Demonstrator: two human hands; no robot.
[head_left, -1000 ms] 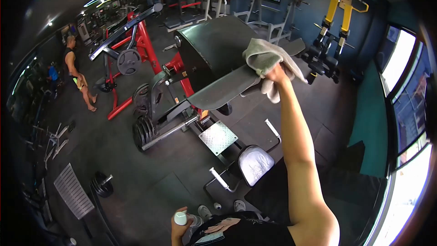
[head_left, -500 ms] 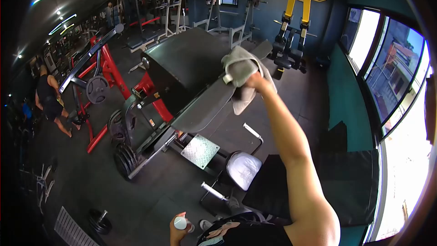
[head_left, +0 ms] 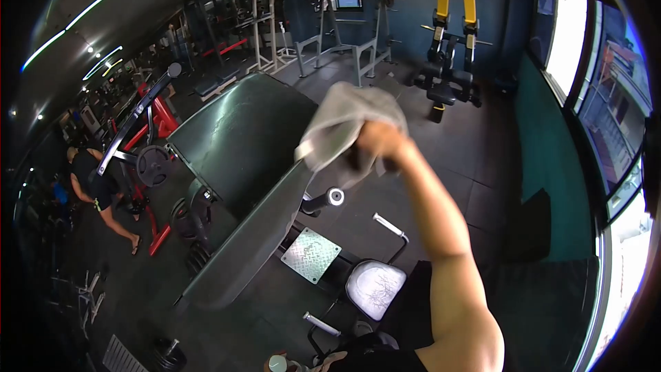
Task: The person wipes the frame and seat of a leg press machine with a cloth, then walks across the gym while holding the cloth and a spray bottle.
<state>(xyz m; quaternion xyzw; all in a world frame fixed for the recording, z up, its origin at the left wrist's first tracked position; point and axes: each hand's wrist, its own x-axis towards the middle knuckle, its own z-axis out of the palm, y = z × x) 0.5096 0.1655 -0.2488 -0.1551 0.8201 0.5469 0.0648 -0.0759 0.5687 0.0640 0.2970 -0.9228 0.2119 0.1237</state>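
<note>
My right hand (head_left: 381, 143) is closed around a bunched grey towel (head_left: 352, 107), arm stretched far forward. The towel is beside the upper end of a long black pad (head_left: 258, 238) on a gym machine; whether it touches the pad is not clear. Behind that pad lies a wider, shiny black pad (head_left: 237, 124). Low at the bottom edge, a container with a round white top (head_left: 277, 363) shows, with only a sliver of my left hand (head_left: 267, 366) around it; the rest is cut off by the frame.
Below the pads are a metal tread plate (head_left: 311, 255), a worn silver seat (head_left: 376, 289) and white-gripped handles (head_left: 390, 225). A person (head_left: 96, 186) bends beside a red machine at left. A yellow-armed machine (head_left: 447, 41) and a barbell rack (head_left: 344, 34) stand at the back, windows at right.
My right hand and the towel have come slightly lower and nearer. The long pad now appears steeper, and a round handle end shows beside it. My left hand has dropped toward the bottom edge.
</note>
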